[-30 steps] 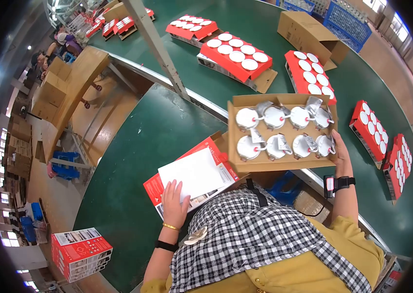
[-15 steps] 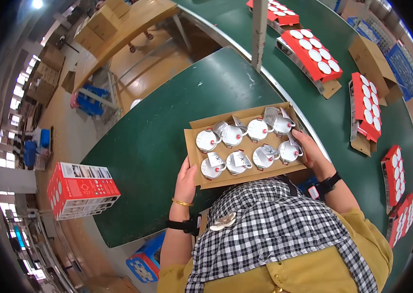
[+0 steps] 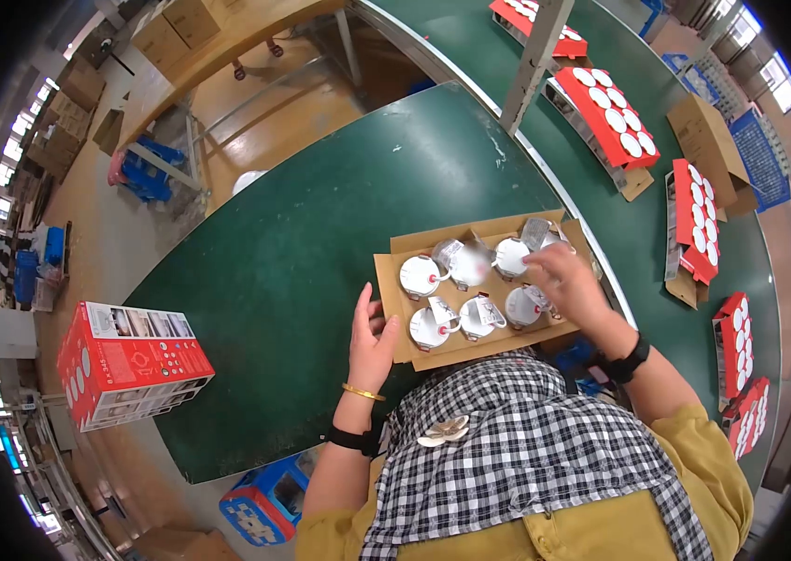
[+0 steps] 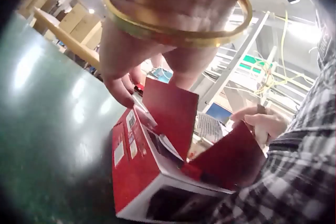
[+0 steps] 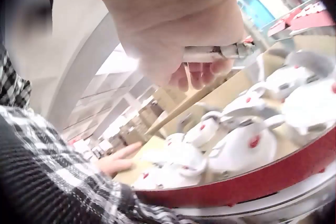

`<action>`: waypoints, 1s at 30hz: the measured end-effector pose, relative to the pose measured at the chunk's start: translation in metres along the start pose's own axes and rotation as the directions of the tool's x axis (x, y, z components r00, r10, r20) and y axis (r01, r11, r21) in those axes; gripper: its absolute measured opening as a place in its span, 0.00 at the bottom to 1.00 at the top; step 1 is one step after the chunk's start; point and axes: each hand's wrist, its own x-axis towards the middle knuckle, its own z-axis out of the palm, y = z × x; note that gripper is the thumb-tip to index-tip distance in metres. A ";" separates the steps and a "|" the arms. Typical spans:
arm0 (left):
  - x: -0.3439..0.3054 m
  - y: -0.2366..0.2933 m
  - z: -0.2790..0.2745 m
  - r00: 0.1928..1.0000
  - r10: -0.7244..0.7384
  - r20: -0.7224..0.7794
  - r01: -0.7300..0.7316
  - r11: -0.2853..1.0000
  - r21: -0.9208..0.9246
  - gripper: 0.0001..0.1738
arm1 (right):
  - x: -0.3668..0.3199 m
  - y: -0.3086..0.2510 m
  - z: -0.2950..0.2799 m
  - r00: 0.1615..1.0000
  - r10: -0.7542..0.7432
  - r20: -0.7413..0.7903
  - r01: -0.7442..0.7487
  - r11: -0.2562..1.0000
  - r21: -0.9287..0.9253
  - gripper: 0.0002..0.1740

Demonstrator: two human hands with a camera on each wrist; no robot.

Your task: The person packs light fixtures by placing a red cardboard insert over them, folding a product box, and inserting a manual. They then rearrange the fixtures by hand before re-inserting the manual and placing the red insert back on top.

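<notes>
An open red-printed carton (image 4: 134,155), brown inside, lies in front of me with two rows of white round downlights (image 3: 419,276) with short white cables and silvery labels. My left hand (image 3: 369,341) is at the carton's left end, its fingers extended beside the edge. Over the right half of the carton, my right hand (image 3: 571,285) has its fingers curled. A slim white piece (image 5: 202,53) with a silvery end is held against them in the right wrist view; I cannot tell what kind of part it is. The hand covers some right-hand lights.
A closed red and white carton (image 3: 138,360) stands at the left end of the green table (image 3: 320,206). Filled red cartons (image 3: 610,117) line the green surface at right, near an open brown box (image 3: 713,150). A metal post (image 3: 535,65) rises at the back.
The carton has come from the right to the middle in front of me, where both hands held its ends. Since then the right hand has left its end and moved over the lights.
</notes>
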 end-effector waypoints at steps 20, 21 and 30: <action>0.106 0.022 -0.004 0.695 0.547 0.467 -0.713 0.441 0.545 0.06 | 0.043 -0.038 0.090 0.944 -0.215 0.249 0.237 0.970 -0.061 0.21; 0.102 0.023 -0.003 0.678 0.571 0.463 -0.730 0.444 0.520 0.06 | 0.041 -0.040 0.086 0.948 -0.208 0.240 0.216 0.976 -0.005 0.20; 0.054 0.014 0.017 0.704 0.486 0.517 -0.710 0.498 0.498 0.05 | 0.013 -0.024 0.060 0.877 -0.328 0.350 0.341 0.940 0.026 0.09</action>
